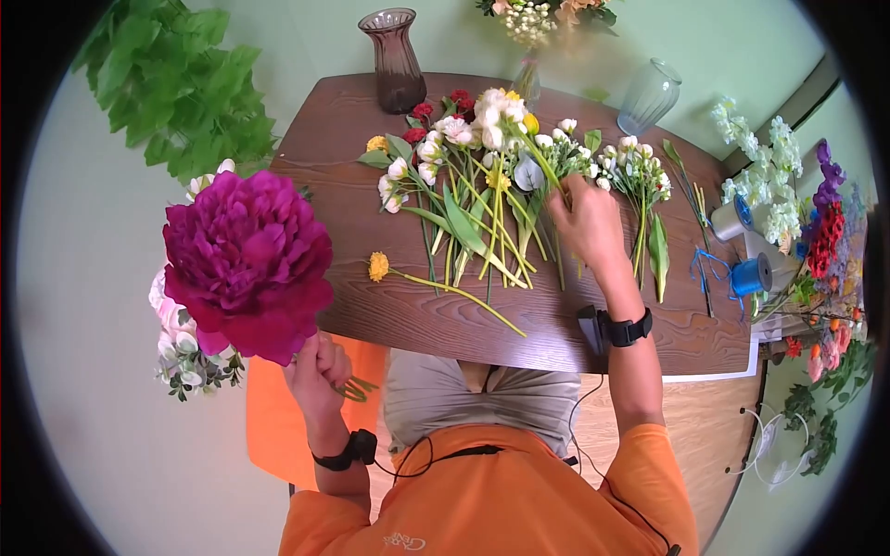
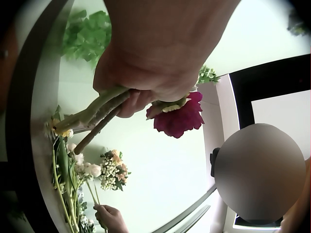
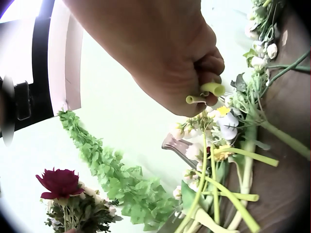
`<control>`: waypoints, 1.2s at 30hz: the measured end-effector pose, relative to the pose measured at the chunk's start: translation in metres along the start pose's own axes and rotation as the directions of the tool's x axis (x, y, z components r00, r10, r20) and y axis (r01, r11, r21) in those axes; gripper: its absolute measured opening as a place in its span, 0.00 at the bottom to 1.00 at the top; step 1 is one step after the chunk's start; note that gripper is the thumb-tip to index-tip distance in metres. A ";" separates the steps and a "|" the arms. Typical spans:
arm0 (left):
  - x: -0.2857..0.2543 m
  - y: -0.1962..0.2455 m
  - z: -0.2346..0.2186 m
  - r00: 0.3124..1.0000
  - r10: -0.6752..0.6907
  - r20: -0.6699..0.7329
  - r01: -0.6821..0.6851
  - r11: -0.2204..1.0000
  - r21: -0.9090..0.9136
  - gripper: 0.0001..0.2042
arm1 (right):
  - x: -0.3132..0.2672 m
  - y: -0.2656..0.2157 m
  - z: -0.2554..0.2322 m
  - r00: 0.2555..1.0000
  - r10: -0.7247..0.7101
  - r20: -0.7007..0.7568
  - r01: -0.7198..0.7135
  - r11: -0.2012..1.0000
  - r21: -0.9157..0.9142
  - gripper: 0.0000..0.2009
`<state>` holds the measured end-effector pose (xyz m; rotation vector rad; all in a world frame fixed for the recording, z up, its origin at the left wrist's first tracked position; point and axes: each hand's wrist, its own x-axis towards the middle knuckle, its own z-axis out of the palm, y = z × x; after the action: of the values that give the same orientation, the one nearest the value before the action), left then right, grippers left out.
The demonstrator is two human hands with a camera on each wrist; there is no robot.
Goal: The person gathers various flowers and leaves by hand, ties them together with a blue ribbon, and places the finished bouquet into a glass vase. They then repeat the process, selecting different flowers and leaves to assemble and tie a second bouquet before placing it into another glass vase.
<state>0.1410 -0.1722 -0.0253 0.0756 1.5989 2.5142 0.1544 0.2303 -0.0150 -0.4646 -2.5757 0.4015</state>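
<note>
My left hand [image 1: 317, 371] grips a bouquet by its green stems at the left, off the table's edge. A large magenta peony [image 1: 248, 264] tops it, with pale pink and white blooms [image 1: 176, 320] and small leaves beneath. In the left wrist view, the thick cut stems [image 2: 95, 114] stick out of the fist. Above the flower pile, my right hand [image 1: 589, 222] pinches light green stems [image 1: 547, 167] leading up to a white bloom [image 1: 501, 113]. Their cut ends [image 3: 212, 89] protrude from the fingers in the right wrist view.
Flowers with crossing stems cover the middle of the brown table [image 1: 417, 320]. A yellow flower [image 1: 378, 267] lies nearer me. A purple vase [image 1: 397, 65] and clear vase [image 1: 649, 97] stand at the back. Ribbon spools [image 1: 751, 275] sit at the right edge.
</note>
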 end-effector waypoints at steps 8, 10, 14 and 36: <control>0.001 -0.008 0.005 1.000 -0.025 0.019 0.025 1.000 -0.004 0.14 | -0.053 -0.074 -0.001 0.894 -0.428 0.132 0.388 0.887 0.248 0.06; 0.003 -0.011 0.001 0.995 -0.051 0.080 0.052 0.999 -0.007 0.14 | -0.068 -0.094 0.014 0.824 -0.502 0.262 0.451 0.862 0.234 0.08; 0.003 -0.009 0.006 0.998 -0.056 0.040 0.055 0.998 0.011 0.14 | -0.079 -0.103 0.048 0.792 -0.512 0.334 0.515 0.853 0.085 0.08; 0.003 -0.014 0.002 0.996 -0.018 0.084 0.017 1.000 0.008 0.16 | -0.105 -0.103 0.039 0.795 -0.518 0.316 0.526 0.848 0.066 0.07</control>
<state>0.1395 -0.1645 -0.0370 0.1655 1.5700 2.4576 0.1950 0.0892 -0.0538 0.3501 -2.8760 0.2576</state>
